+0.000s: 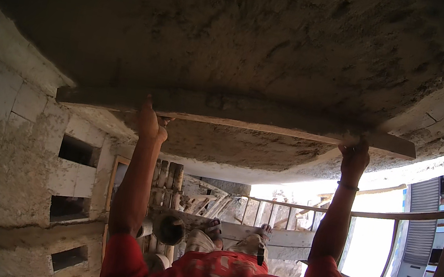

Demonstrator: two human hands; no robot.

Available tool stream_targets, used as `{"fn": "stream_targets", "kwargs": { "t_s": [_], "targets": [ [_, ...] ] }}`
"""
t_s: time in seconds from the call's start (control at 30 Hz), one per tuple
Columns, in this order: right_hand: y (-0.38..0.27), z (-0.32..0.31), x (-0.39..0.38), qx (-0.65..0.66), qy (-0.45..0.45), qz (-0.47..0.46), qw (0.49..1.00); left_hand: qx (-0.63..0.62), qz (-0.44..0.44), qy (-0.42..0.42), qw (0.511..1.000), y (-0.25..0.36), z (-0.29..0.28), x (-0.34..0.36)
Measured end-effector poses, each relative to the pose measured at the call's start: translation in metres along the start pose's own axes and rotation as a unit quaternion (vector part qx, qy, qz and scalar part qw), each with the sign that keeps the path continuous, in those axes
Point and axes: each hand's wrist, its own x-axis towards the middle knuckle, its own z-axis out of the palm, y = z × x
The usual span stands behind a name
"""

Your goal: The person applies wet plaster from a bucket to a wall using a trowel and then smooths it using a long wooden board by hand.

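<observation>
A long, straight wooden board stretches crosswise in front of me, against a wall of dark, rough plaster. My left hand is closed on the board left of its middle, the thumb up along its face. Toward the right end, my right hand grips the same board, its fingers slightly blurred and a band on the wrist. Both arms are stretched forward. The far side of the board, where it meets the plaster, is hidden.
Below, my feet stand on wooden planks. A dark bucket sits left of them. Block masonry with rectangular openings rises on the left. Railings run along the bright right side.
</observation>
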Motion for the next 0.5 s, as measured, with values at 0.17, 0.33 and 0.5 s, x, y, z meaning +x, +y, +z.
{"fn": "stream_targets", "kwargs": {
  "t_s": [0.17,0.33,0.5],
  "targets": [
    [0.088,0.004,-0.025,-0.069,-0.024,-0.008,0.997,-0.005,0.003,0.009,1.000,-0.066,-0.051,0.047],
    [0.194,0.002,-0.035,-0.098,-0.054,0.014,0.994,0.016,0.002,0.000,1.000,-0.145,-0.118,0.107],
    [0.257,-0.004,-0.052,0.017,-0.042,0.076,0.996,-0.035,-0.007,-0.018,0.999,-0.213,-0.143,0.127]
  ]
}}
